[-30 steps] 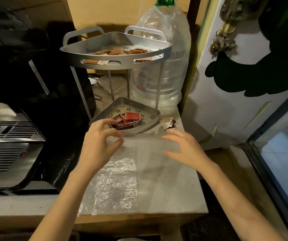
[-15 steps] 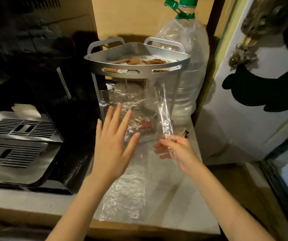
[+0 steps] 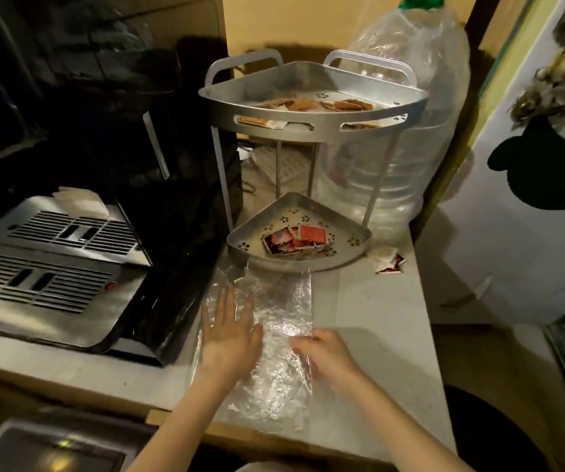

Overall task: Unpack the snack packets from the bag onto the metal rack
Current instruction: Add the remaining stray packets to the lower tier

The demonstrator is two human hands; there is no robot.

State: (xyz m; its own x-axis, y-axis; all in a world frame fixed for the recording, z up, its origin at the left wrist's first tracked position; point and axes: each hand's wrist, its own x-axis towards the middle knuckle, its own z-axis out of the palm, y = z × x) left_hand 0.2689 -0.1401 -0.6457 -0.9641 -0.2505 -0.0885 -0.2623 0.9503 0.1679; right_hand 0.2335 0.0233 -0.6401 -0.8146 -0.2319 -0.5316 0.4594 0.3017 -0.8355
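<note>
I see the clear plastic bag (image 3: 274,352) lying flat and crinkled on the table, just before the two-tier metal rack (image 3: 311,112); red snack packets (image 3: 294,240) heaped in its lower tray, brown ones (image 3: 315,104) above.

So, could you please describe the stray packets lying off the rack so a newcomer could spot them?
Start at the two-tier metal rack on the grey counter. Just right of its lower tray lie the stray packets. Unlike the red packets piled inside that tray, they sit on bare counter.
</note>
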